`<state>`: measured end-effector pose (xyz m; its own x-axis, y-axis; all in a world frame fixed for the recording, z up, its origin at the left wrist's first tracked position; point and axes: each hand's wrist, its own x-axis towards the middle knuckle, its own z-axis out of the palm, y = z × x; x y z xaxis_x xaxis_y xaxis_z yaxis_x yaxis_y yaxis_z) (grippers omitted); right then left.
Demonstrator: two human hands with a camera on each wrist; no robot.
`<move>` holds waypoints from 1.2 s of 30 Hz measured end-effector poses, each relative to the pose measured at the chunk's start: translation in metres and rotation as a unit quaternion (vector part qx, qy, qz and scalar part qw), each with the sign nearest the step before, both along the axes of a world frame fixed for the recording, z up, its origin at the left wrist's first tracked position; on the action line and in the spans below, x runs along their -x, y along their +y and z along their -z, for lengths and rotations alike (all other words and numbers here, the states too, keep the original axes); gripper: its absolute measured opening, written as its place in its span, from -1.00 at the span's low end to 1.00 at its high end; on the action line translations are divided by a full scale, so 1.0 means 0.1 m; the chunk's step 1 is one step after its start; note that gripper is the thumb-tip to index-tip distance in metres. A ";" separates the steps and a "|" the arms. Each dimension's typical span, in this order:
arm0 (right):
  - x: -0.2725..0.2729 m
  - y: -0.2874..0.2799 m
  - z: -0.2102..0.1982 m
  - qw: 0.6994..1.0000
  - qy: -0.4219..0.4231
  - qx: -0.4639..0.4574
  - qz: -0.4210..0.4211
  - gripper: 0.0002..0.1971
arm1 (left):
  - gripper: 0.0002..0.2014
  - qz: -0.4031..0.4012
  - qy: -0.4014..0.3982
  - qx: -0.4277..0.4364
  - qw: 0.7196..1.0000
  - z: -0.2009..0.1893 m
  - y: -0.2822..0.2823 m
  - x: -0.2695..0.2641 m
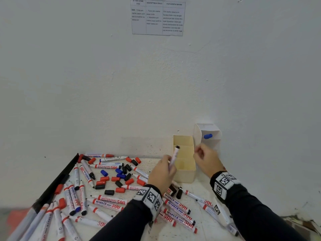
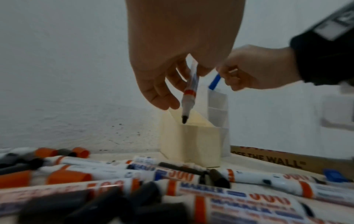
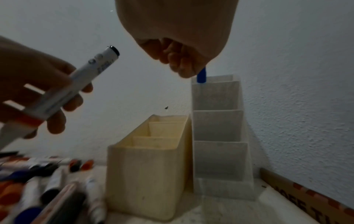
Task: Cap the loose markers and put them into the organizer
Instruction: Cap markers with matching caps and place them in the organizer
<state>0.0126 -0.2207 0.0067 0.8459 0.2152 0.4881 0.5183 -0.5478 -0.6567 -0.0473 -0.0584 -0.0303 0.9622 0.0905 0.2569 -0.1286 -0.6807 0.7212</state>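
Marker point(image 1: 174, 157) tilted, tip toward person, gripped by left fingers point(image 2: 162, 91); right fingers point(image 3: 178, 60) curled, empty.

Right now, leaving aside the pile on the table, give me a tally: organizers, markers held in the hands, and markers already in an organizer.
Organizers: 2, the cream organizer and the white tiered organizer
Markers in the hands: 1, the uncapped black-tipped marker in the left hand
Markers in an organizer: 1, the blue-capped marker in the white one's top compartment
Total: 4
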 end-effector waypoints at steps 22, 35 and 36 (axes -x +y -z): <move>0.39 0.48 0.54 0.942 0.259 0.215 0.003 -0.84 | -0.44 -0.178 0.104 0.411 0.888 0.16 0.85 0.34; 0.51 0.54 0.40 0.978 0.196 -0.015 -0.076 -0.81 | -0.35 -0.149 0.053 0.641 0.751 -0.03 0.59 0.51; 0.53 0.53 0.39 0.976 0.203 -0.023 -0.078 -0.83 | -0.38 -0.143 0.052 0.650 0.745 -0.03 0.60 0.53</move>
<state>-0.0402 -0.1673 -0.0327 0.9303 0.3418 0.1328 0.2855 -0.4478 -0.8474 -0.1004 0.0014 -0.0270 0.8644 0.4026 -0.3012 -0.0096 0.6121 0.7907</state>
